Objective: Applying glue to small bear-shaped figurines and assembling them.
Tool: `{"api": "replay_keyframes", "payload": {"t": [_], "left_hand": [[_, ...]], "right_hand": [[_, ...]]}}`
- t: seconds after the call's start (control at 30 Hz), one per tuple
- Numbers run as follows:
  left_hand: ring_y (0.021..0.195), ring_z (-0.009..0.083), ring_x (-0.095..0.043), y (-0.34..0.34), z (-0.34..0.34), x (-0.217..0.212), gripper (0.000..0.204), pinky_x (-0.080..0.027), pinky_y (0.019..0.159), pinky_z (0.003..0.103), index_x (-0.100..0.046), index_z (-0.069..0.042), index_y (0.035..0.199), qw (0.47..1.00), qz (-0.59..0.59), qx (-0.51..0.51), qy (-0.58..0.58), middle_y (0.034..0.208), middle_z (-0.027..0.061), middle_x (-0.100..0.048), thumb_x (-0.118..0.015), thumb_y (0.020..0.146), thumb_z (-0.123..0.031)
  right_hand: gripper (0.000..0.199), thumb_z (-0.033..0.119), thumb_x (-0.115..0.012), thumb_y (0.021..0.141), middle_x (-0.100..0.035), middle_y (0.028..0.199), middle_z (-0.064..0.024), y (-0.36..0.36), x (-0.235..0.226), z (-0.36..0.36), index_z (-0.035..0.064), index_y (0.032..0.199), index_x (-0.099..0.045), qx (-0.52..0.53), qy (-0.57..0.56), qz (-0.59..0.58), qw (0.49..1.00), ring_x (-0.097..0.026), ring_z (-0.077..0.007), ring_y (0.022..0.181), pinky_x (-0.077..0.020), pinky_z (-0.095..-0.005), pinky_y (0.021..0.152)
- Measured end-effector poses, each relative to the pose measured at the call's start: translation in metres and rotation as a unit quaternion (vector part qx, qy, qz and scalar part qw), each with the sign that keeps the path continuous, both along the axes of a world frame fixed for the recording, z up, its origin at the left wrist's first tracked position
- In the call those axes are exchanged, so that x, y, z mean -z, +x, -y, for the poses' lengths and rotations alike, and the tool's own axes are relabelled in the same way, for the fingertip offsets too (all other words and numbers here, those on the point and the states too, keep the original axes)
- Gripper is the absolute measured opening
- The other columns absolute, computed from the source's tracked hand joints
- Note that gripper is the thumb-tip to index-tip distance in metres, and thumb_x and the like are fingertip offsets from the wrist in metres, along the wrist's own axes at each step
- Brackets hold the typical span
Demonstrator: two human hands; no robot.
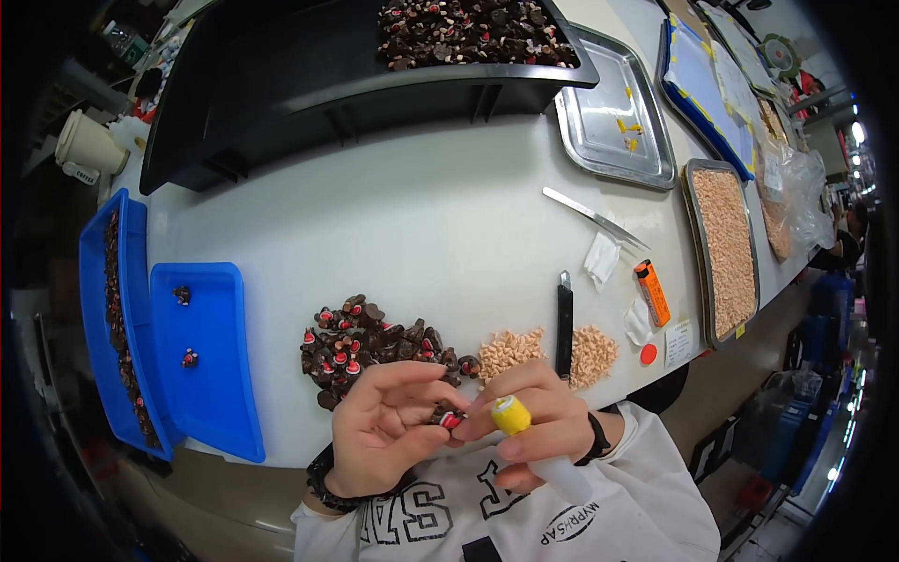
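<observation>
Head view, looking down: the left hand (384, 426) is curled near the table's (421, 225) front edge, thumb and fingertips pinched on a small dark part (448, 418) with a red tip. The right hand (538, 426) sits just beside it, fingers wrapped around a white tube (543, 454) with a yellow cap, the cap end touching the part. Both grips are closed tight, part and tube held over the person's lap at the table edge.

Just beyond the hands lies a pile (375, 347) of the same dark, red-tipped parts. Right of it, tan pellets (548, 354) sit in two heaps, a black knife (564, 323) lying between them. Farther right are an orange lighter (653, 292) and tweezers (592, 217). At the left, a blue tray (225, 393) holds two loose parts. At the far edge, a black bin (309, 103) carries more dark parts, with a steel tray (609, 131) beside it.
</observation>
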State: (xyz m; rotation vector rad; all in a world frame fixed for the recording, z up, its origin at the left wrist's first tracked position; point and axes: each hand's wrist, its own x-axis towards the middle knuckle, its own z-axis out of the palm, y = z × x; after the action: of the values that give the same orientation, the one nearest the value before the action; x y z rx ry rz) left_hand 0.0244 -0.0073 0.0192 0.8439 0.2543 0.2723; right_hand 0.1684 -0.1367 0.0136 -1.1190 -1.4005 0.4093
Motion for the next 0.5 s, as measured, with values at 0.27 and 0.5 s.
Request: {"api": "replay_keyframes", "payload": {"t": [0.27,0.5], "left_hand": [[0.095,0.0252,-0.059,-0.002,-0.007,0.005,0.024,-0.054,0.077,0.032,-0.055,0.010,0.105,0.998,0.000,-0.010,0.056,0.111,0.0237,-0.052,-0.054,0.081,0.010],[0.093,0.0260,-0.061,0.000,-0.003,0.007,0.031,-0.055,0.076,0.031,-0.047,0.006,0.111,0.996,-0.019,-0.049,-0.076,0.111,0.0241,-0.051,-0.053,0.081,0.010]], "right_hand": [[0.044,0.054,-0.046,0.086,-0.064,0.079,-0.0090,0.000,0.007,-0.004,0.0120,0.097,-0.046,-0.004,0.090,0.001,0.996,-0.052,-0.0250,0.085,-0.0431,-0.0346,0.066],[0.053,0.059,-0.038,0.086,-0.063,0.073,-0.0107,-0.011,0.015,-0.005,0.0101,0.106,-0.042,0.049,0.076,-0.141,0.986,-0.052,-0.0250,0.079,-0.0442,-0.0324,0.064]]}}
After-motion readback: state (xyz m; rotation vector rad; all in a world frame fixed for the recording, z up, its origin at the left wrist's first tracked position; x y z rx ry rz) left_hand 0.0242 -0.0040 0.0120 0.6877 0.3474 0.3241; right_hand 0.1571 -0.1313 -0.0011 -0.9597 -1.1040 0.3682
